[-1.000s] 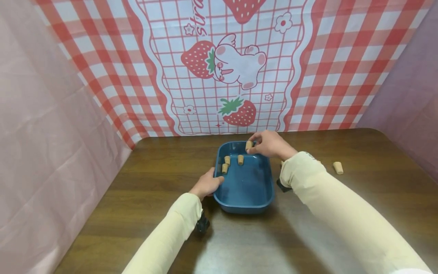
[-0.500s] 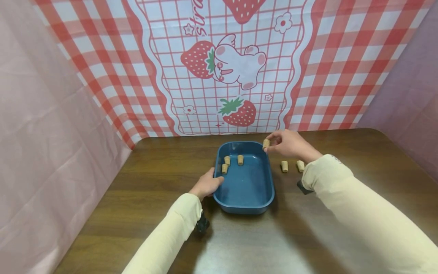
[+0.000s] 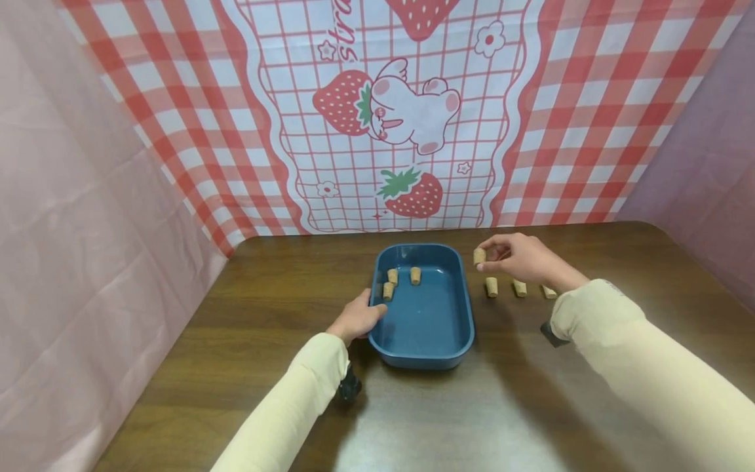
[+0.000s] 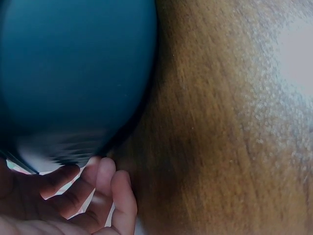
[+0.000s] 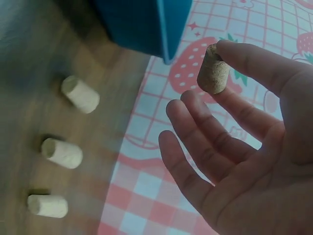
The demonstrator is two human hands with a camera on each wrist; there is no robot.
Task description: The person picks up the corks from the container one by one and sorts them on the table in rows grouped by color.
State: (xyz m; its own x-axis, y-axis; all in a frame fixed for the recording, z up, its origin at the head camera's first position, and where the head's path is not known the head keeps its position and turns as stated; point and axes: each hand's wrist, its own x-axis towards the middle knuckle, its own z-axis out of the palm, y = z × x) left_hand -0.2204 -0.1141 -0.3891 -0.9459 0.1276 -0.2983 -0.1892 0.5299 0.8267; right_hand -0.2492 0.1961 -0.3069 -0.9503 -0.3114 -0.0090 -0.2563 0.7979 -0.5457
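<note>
A deep blue rectangular tray with rounded corners stands on the table, and three tapered corks lie inside towards its far left. My left hand grips the tray's left wall, thumb over the rim and fingers outside; in the left wrist view the fingertips touch the blue side low down. Between thumb and index finger, my right hand pinches another cork, raised just right of the tray's far right corner. The other right fingers are spread in the right wrist view. Below that hand, three corks lie in a row on the table.
The brown wooden table extends around the tray. A red-and-white strawberry cloth hangs along the back edge. Pink cloth hangs at the left, and a purplish one at the right.
My right hand has moved right with its cork, from above the tray's far end to beyond its right rim, uncovering the corks on the table. The left hand and tray have stayed put.
</note>
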